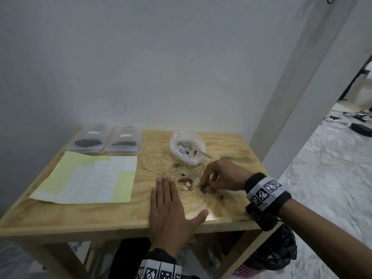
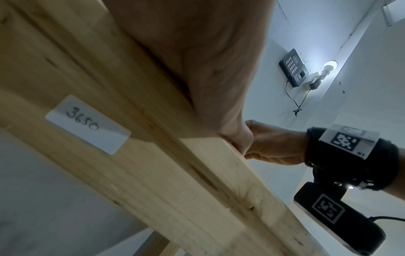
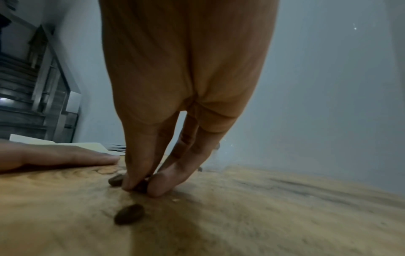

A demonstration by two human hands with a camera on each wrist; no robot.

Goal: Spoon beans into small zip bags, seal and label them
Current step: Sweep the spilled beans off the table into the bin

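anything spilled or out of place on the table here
Yes. Loose beans and dark crumbs lie scattered on the bare table in front of the plastic bag, outside any zip bag. The right hand pinches one bean off the wood; the left hand rests flat beside the spill.

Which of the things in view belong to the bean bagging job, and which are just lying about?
Job:
- right hand pinching loose beans
- left hand flat on table
- two filled zip bags
- label sheet
- plastic bag holding spoon

Lying about:
- wall keypad
- sticker marked 3650
- floor cables
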